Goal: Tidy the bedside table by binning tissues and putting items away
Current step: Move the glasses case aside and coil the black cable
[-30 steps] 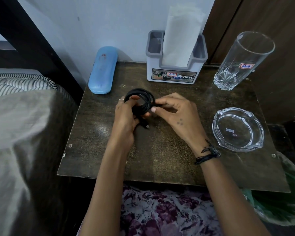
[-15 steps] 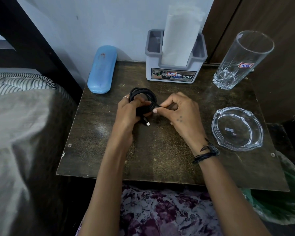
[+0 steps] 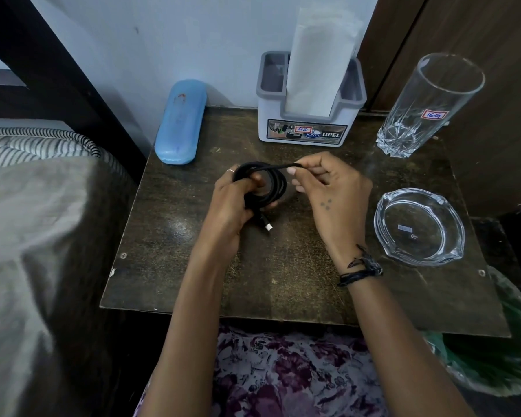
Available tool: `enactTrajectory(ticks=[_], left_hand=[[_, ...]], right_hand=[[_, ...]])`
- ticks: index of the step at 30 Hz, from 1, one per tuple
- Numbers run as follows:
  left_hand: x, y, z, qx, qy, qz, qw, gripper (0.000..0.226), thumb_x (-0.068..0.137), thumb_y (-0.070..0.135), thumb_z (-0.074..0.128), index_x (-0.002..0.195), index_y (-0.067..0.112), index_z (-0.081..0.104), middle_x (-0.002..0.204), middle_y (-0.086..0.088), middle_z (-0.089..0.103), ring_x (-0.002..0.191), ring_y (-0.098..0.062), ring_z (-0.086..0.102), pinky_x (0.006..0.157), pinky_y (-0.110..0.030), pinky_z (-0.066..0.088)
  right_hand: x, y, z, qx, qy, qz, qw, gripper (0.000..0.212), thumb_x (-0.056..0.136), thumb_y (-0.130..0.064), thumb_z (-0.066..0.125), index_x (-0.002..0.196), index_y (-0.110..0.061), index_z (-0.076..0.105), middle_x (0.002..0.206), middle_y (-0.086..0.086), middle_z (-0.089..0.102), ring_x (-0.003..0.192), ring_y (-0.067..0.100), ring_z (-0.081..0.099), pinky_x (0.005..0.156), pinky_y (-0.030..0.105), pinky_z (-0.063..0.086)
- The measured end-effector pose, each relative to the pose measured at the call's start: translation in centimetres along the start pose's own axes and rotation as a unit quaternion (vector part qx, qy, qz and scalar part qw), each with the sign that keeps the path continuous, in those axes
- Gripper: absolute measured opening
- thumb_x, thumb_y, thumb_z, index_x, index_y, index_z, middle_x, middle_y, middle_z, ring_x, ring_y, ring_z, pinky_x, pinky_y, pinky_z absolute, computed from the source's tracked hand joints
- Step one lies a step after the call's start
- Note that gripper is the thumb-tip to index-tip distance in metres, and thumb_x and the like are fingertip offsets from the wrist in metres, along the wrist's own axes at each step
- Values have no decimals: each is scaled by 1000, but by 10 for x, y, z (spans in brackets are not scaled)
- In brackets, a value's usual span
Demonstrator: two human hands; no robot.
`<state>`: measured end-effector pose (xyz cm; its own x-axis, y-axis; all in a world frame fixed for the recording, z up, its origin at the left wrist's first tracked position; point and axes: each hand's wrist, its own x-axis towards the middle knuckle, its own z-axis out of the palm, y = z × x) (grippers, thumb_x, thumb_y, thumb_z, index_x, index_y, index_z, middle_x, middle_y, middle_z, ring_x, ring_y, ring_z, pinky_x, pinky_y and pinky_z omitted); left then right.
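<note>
Since the earlier frame the right hand (image 3: 328,191) had lifted the cable's free end above the coil. Both hands gripped the black cable (image 3: 268,188), the left hand (image 3: 232,206) clamping the coil over the bedside table (image 3: 169,266) centre.

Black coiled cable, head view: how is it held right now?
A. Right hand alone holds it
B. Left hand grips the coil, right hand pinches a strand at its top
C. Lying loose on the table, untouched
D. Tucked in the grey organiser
B: the left hand wraps the black coiled cable while the right hand pinches a strand running off its top.
</note>
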<state>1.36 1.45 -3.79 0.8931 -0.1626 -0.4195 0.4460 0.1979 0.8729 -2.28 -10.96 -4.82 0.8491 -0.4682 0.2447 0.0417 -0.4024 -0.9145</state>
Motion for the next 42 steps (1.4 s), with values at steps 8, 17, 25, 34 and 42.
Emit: enactTrajectory(ticks=[8,17,25,34,42], left_hand=[[1,-7,4,95,-47,46,993,21,93,1,43,82,17,49,88,-5,60,60,-2,65,46,-19,51],[0,-8,0,170,-26,128,977,18,94,3,38,90,14,51,86,-11,65,49,-17,65,42,-21,48],[-3,-1,1,-3,-50,46,998,20,92,4,48,85,16,62,62,1,67,46,-12,58,41,-19,47],[-3,-3,-5,139,52,154,977,24,96,7,33,86,22,48,81,-1,63,48,-6,56,44,-22,47],[-1,-7,-4,239,84,220,942,18,92,5,37,91,15,52,78,7,61,66,-7,57,62,-31,49]], right_hand=[[0,-7,4,252,-19,212,944,9,84,-3,64,83,-10,68,76,4,69,66,5,66,62,19,55],[0,-8,4,359,-39,268,893,19,87,3,56,82,-14,63,65,-6,72,66,3,68,60,15,53],[4,-7,2,469,-95,374,794,15,88,2,53,83,-12,56,62,-3,70,57,4,67,53,15,53],[2,-3,-2,313,-170,269,895,9,89,-5,58,88,-8,66,74,6,74,72,15,72,63,20,56],[-6,-3,12,70,-187,155,968,36,75,-53,66,80,-18,69,80,2,74,76,14,72,75,36,59]])
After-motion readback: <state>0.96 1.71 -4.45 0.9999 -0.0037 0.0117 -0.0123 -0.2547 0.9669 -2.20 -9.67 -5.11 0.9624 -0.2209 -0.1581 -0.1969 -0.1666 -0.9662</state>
